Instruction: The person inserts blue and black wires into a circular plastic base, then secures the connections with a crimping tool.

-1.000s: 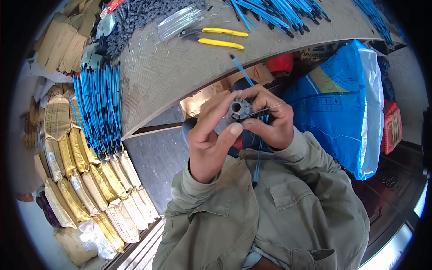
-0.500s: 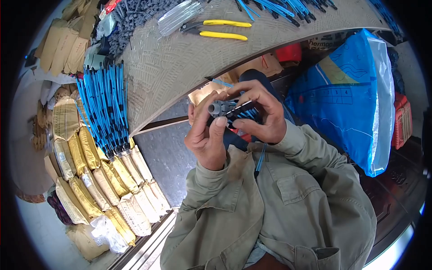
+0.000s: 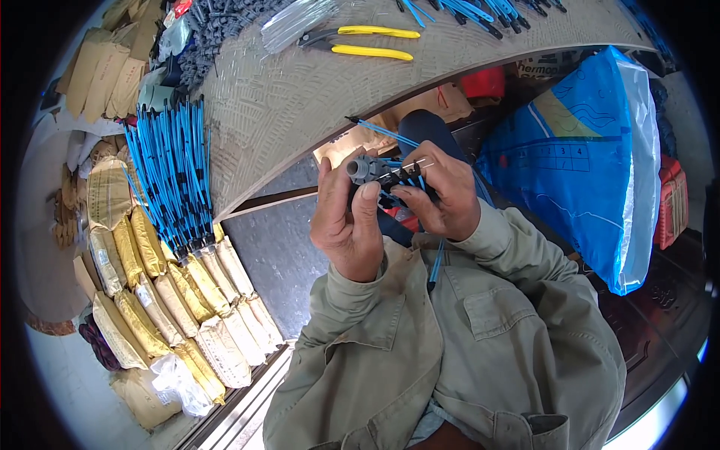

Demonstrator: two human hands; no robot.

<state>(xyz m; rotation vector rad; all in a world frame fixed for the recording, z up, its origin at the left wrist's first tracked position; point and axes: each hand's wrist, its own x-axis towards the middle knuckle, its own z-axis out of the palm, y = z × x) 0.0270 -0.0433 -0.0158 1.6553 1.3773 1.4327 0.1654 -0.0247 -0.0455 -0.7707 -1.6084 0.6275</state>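
Note:
My left hand (image 3: 346,229) is wrapped round a grey cylindrical connector (image 3: 363,169), its round open end turned to the upper left. Close against its other end, my right hand (image 3: 448,196) pinches thin metal pins and black pieces (image 3: 409,174) between thumb and fingers. Blue wires (image 3: 386,133) with black tips stick out past the hands to the upper left. More blue wires (image 3: 436,262) hang below the right hand, over the shirt front. Fingers partly hide where the wires meet the connector.
Yellow-handled pliers (image 3: 375,42), clear thin strips (image 3: 296,26) and a heap of grey connectors (image 3: 217,37) lie on the table (image 3: 285,105). Blue wires (image 3: 172,180) hang over its left edge. Stacked brown packets (image 3: 176,300) are at left, a blue bag (image 3: 577,165) at right.
My right fingers have drawn back a little from the connector's top, showing the metal pins more clearly. The protruding blue wire has shifted and shows at greater length. My left hand keeps its hold.

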